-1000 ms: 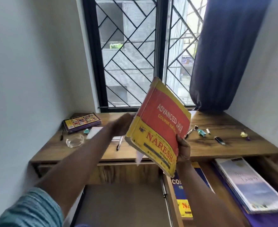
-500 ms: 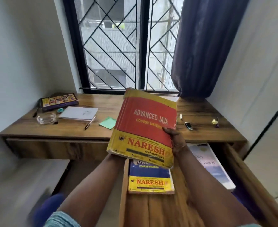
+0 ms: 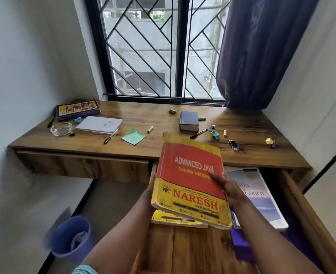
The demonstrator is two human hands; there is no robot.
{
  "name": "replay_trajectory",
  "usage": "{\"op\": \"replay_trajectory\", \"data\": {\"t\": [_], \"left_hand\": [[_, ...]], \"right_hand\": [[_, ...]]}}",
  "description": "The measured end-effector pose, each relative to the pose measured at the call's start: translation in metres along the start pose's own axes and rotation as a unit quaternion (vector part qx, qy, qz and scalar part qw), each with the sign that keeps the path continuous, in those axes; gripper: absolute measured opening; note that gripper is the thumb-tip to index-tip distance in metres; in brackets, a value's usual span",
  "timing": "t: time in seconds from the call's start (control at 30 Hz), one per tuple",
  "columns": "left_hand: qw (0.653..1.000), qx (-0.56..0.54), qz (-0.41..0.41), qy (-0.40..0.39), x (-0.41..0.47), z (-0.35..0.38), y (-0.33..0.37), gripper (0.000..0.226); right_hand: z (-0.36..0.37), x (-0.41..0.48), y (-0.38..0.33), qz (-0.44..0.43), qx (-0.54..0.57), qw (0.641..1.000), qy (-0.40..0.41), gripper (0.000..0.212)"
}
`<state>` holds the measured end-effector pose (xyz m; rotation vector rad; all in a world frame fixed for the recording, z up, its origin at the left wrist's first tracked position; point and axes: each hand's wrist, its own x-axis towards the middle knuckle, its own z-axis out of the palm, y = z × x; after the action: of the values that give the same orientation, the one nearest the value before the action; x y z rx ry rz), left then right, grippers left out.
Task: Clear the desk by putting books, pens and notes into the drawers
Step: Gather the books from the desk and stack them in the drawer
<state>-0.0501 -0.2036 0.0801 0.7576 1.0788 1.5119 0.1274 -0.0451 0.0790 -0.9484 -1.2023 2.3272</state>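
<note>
Red and yellow book (image 3: pixel 189 175), titled "Advanced Java", held tilted above the open right-hand drawer (image 3: pixel 303 212) of a wooden desk (image 3: pixel 163 151). The right hand (image 3: pixel 231 191) grips the book's right edge, with fingers (image 3: pixel 216 177) lying across the red cover. The left hand (image 3: pixel 151 184) is beneath the book's left edge and almost wholly hidden, so it cannot be told whether its fingers curl round the book or lie flat under it.

Inside the drawer, directly under the held book, lies a second yellow-covered book (image 3: pixel 175 219). Beside it to the right are a white and pale blue book (image 3: pixel 260 194) and a purple block (image 3: pixel 242 246). The left-hand drawer (image 3: pixel 80 165) is closed.

On the desktop, from left to right:
- a purple box with a chequered lid (image 3: pixel 78 109) by the wall
- a glass dish (image 3: pixel 61 129)
- a white notebook (image 3: pixel 99 124) with a pen (image 3: pixel 111 136) at its near corner
- a green pad of notes (image 3: pixel 133 137)
- a small dark blue book (image 3: pixel 189 121) near the middle, with a crumpled green paper (image 3: pixel 173 111) behind it
- a black marker (image 3: pixel 198 133) just beside a teal paper ball (image 3: pixel 215 133)
- a small black stick (image 3: pixel 233 144)
- a crumpled yellow paper (image 3: pixel 269 140) towards the right end

A blue bin (image 3: pixel 70 236) stands on the floor at lower left. A dark blue curtain (image 3: pixel 262 52) hangs to the right of the barred window (image 3: pixel 163 46).
</note>
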Motion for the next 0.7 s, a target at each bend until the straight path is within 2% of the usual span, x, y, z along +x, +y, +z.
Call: {"op": "replay_trajectory", "data": {"t": [0.03, 0.1, 0.13, 0.17, 0.23, 0.3, 0.37, 0.47, 0.53, 0.63, 0.7], "left_hand": [[0.995, -0.054, -0.066, 0.051, 0.005, 0.007, 0.009, 0.020], [0.973, -0.075, -0.099, 0.196, 0.022, -0.008, -0.006, 0.046], [0.966, -0.046, -0.142, 0.212, 0.022, -0.007, -0.012, 0.054], [0.954, -0.025, -0.194, 0.226, 0.028, -0.013, -0.027, 0.051], [0.933, 0.060, -0.270, 0.230, 0.029, -0.015, -0.050, 0.032], [0.910, 0.123, -0.299, 0.258, 0.040, -0.019, -0.070, 0.017], [0.890, 0.173, -0.316, 0.279, 0.055, -0.029, -0.088, 0.013], [0.875, 0.180, -0.313, 0.322, 0.069, -0.036, -0.095, 0.025], [0.868, 0.196, -0.298, 0.345, 0.075, -0.037, -0.090, 0.022], [0.855, 0.269, -0.280, 0.344, 0.086, -0.042, -0.084, 0.017], [0.835, 0.340, -0.274, 0.334, 0.091, -0.051, -0.085, 0.025]], "right_hand": [[-0.012, 0.003, 0.007, 0.005, 0.012, 1.000, -0.001, 0.096], [-0.031, 0.007, 0.022, 0.018, 0.022, 1.000, 0.004, 0.099], [-0.038, 0.009, 0.028, 0.031, 0.020, 0.999, 0.015, 0.096], [-0.043, 0.010, 0.034, 0.051, 0.013, 0.998, 0.031, 0.090], [-0.052, 0.018, 0.046, 0.089, -0.012, 0.993, 0.070, 0.061], [-0.060, 0.031, 0.055, 0.112, -0.050, 0.986, 0.113, 0.038], [-0.062, 0.046, 0.059, 0.121, -0.099, 0.978, 0.140, 0.031], [-0.058, 0.078, 0.060, 0.103, -0.161, 0.970, 0.147, 0.036], [-0.055, 0.103, 0.060, 0.088, -0.209, 0.963, 0.147, 0.037], [-0.053, 0.139, 0.064, 0.080, -0.278, 0.944, 0.156, 0.015], [-0.051, 0.152, 0.070, 0.094, -0.294, 0.936, 0.168, 0.015]]}}
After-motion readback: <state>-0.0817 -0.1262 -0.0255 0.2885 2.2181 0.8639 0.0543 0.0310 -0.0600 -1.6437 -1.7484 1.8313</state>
